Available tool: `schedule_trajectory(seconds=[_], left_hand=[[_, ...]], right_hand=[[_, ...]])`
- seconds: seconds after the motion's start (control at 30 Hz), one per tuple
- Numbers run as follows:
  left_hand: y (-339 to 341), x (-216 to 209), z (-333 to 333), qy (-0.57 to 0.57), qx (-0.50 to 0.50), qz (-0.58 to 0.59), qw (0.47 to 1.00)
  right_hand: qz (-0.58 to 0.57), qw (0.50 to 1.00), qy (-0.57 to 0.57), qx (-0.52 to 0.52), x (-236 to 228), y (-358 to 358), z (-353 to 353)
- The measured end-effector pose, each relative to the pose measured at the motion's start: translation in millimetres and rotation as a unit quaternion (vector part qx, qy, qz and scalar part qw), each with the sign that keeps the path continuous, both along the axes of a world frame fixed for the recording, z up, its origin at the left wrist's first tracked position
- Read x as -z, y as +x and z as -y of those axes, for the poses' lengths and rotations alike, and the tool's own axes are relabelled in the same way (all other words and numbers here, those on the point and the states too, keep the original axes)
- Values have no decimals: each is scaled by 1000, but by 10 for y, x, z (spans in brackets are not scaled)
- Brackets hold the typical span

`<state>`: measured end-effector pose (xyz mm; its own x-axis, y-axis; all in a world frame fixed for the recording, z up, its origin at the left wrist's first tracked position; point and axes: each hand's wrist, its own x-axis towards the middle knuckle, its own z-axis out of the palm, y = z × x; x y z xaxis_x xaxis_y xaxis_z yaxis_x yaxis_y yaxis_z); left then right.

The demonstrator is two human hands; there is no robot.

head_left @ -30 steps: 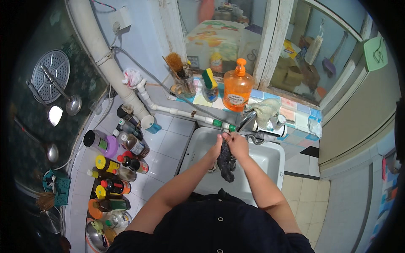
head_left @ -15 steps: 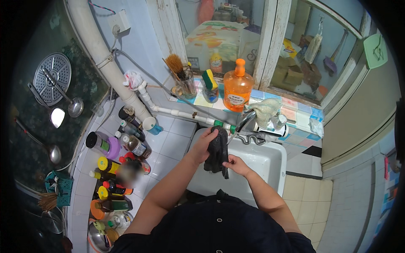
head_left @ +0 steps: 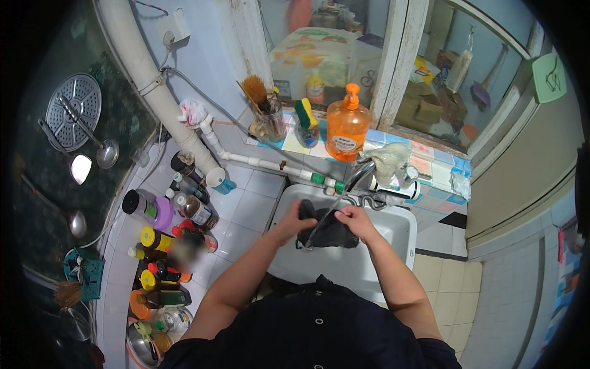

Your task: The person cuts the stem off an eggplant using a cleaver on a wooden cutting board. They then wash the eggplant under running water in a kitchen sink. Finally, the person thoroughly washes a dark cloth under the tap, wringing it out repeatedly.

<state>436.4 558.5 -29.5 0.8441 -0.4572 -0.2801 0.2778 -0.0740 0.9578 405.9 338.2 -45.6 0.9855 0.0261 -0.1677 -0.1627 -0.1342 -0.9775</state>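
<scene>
A wet-looking dark grey cloth [head_left: 333,231] is stretched between my hands over the white sink basin [head_left: 401,241]. My left hand [head_left: 291,222] grips its left edge, and my right hand [head_left: 356,220] pinches the upper right edge. From the chrome faucet [head_left: 357,177] a stream of water runs down across the cloth and drips off its lower left. Whether the cloth is a sock, a glove or a plain rag cannot be made out.
Behind the basin, a tiled ledge carries an orange pump bottle [head_left: 348,128], a sponge [head_left: 305,114] in a glass, a brush [head_left: 254,92] and a pale rag [head_left: 387,161]. Several condiment bottles [head_left: 195,210] and a blue-and-white cup [head_left: 219,182] crowd the left counter.
The cloth, hanging lengthwise before, is now spread sideways under running water. My left hand has moved down and left; my right hand has risen toward the faucet.
</scene>
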Motion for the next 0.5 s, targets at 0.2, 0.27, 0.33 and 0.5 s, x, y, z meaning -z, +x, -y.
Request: schedule_trajectory(seconds=[0.2,0.27,0.33,0.5], left_hand=[[-113,783,456,21,-43,200,979],[-167,489,499,-7,-67,158,985],[-190,350,511,-119,-129,44,984],[-207,-96,423,-281,-125,-166,937]], right_hand=[[70,991,-69,-85,-228,-41,-192],[88,993,-67,-43,-94,-63,-82],[58,996,38,51,98,-123,-50],[-300,917,238,111,747,-126,-144]])
